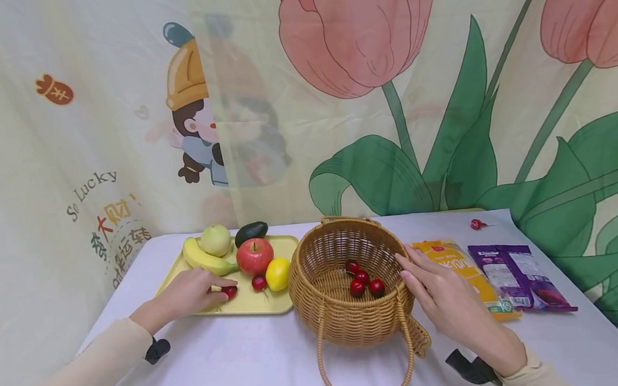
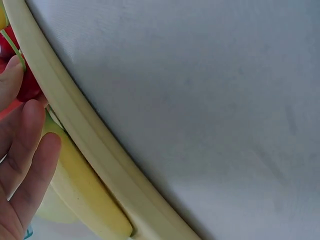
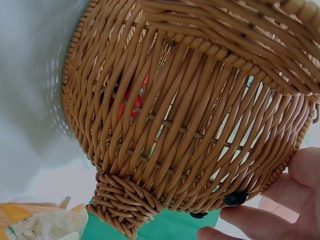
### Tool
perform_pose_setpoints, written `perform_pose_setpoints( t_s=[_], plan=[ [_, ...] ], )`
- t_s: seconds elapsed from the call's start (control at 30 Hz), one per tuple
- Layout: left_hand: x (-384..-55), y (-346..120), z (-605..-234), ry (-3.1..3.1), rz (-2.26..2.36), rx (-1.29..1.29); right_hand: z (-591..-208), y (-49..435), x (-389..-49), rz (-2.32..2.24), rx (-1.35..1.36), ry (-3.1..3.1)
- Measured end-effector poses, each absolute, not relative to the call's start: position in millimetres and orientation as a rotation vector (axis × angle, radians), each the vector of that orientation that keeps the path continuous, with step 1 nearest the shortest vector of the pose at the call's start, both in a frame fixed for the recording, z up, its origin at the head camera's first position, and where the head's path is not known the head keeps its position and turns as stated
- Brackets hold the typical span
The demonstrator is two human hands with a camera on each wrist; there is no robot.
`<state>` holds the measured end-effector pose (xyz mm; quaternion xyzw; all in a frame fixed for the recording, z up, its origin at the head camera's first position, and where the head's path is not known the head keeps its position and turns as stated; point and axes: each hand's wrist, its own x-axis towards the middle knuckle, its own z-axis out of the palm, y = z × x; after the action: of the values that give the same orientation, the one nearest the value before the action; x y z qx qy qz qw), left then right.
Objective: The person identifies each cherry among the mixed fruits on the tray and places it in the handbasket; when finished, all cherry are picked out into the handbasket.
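My left hand pinches a red cherry between thumb and fingertips, over the yellow tray. In the left wrist view the cherry shows its green stem beside the thumb. A second cherry lies on the tray next to a lemon and a red apple. My right hand rests its extended fingers against the right rim of the wicker basket. Several cherries lie inside; red bits show through the weave in the right wrist view.
The tray also carries a banana, a pale green round fruit and an avocado. Right of the basket lie an orange packet and a purple packet. A small red item sits behind them. The basket's handle hangs forward.
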<state>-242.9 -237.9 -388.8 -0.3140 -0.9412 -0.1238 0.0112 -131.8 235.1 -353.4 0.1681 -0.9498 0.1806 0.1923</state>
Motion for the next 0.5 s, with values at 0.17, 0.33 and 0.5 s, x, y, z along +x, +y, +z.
perform_pose_setpoints(
  t_s=[0.17, 0.33, 0.5],
  plan=[
    [-242.6, -237.4, -390.5, -2.937, -0.398, -0.957, -353.7, 235.3, -131.4, 0.506, 0.471, -2.663],
    [-242.8, -237.0, -391.7, -2.952, -0.379, -0.937, -353.8, 235.3, -131.1, 0.498, 0.474, -2.658],
    [-242.6, -236.3, -392.3, -2.947, -0.369, -0.915, -353.8, 235.4, -132.0, 0.493, 0.469, -2.666]
  ],
)
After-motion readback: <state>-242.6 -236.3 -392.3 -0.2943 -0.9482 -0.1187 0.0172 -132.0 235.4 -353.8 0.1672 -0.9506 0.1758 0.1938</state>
